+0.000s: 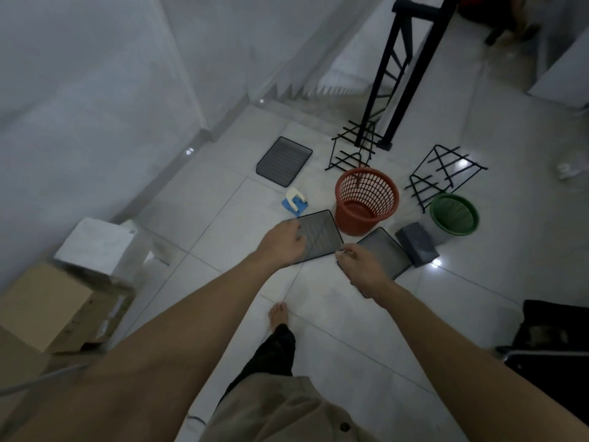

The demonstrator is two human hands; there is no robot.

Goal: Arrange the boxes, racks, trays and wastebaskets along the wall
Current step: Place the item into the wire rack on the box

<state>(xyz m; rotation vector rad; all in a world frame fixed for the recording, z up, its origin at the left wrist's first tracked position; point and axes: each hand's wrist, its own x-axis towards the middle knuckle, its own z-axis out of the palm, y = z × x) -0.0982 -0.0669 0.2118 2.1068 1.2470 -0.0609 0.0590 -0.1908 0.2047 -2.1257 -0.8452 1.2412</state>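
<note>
My left hand (pixel 282 242) grips the near-left edge of a black mesh tray (pixel 320 234) held above the floor. My right hand (pixel 363 266) pinches that tray's near-right corner and lies over a second black mesh tray (pixel 387 248) on the tiles. A third mesh tray (pixel 284 161) lies further off near the wall. An orange wastebasket (pixel 366 200) stands just beyond the held tray, a green wastebasket (pixel 454 215) to its right. Two black wire racks (pixel 353 148) (pixel 444 175) stand behind them. A white box (pixel 95 244) and a brown cardboard box (pixel 47 307) sit against the left wall.
A dark grey box (pixel 416 244) lies next to the green basket. A small blue and white object (pixel 295 200) sits on the floor. A black stair railing (pixel 401 71) rises behind the racks, with steps going down. A black bag (pixel 554 339) is at the right. My bare foot (pixel 279 315) is below.
</note>
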